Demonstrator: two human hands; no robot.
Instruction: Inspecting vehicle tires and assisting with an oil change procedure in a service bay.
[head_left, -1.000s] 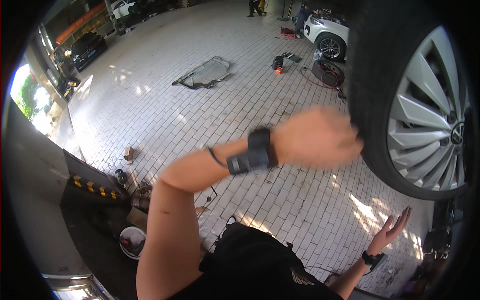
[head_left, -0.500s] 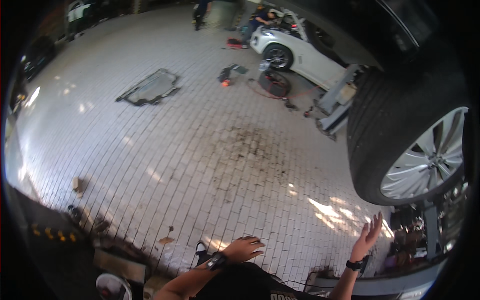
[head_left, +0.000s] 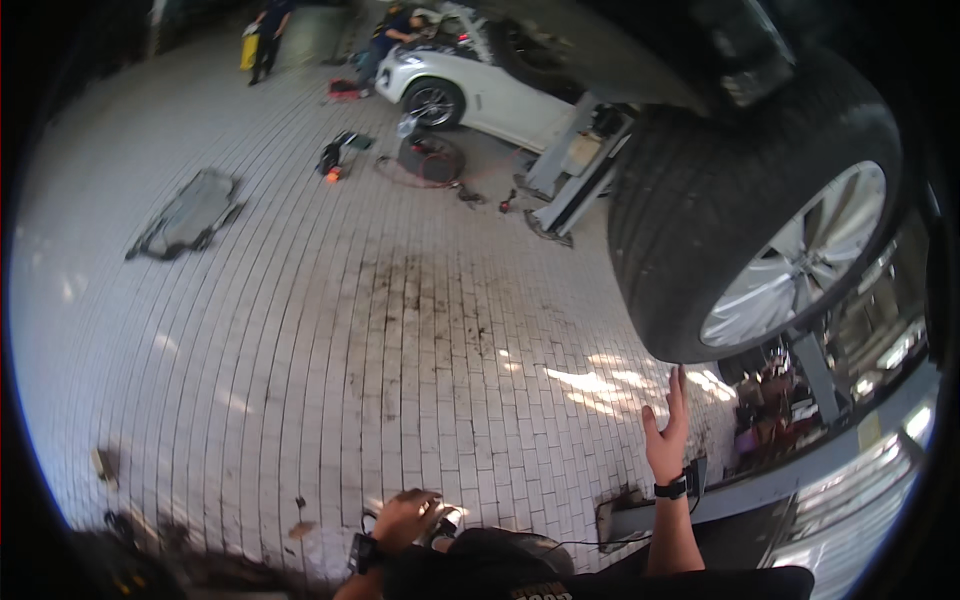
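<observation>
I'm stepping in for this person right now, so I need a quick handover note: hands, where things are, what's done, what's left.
Left hand: low by the chest, fingers curled, closed on nothing I can make out.
Right hand: open, fingers up, just below the tyre without touching it.
The wheel is mounted on a car raised on a lift.
Done: car is up.
Left: nothing on the wheel looks started; no tool in either hand.

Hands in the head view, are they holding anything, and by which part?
Right hand is open and empty, raised below the tyre. Left hand is curled near the body; any hold cannot be told.
</observation>
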